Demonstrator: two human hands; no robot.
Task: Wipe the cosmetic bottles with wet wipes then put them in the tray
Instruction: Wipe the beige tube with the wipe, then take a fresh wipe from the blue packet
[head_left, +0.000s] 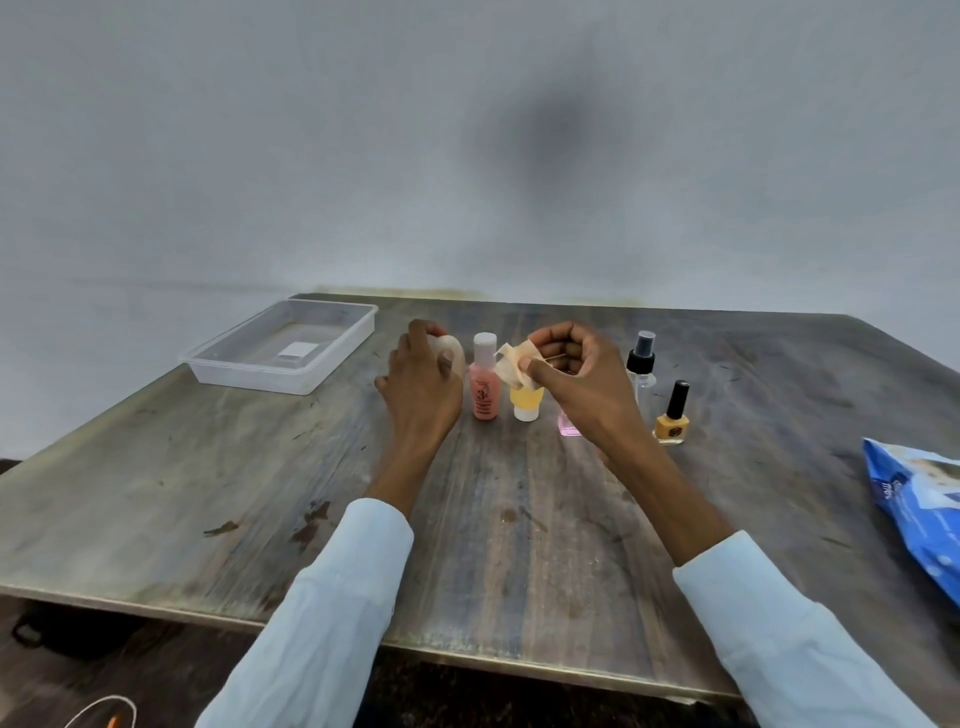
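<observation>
Worn wooden table (260, 493) carries the row of bottles, where my left hand (423, 379) curls its fingers round the light, rigid, likely slippery beige bottle (457, 353), best gripped mid-body, while my right hand (569, 371) pinches the limp wet wipe (511, 366), tray (244, 374) well left

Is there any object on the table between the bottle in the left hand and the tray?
Nothing visible stands in the way. The left hand grips a pale bottle, and only bare table lies between it and the clear tray to its left. The other bottles stand on the opposite side.
</observation>
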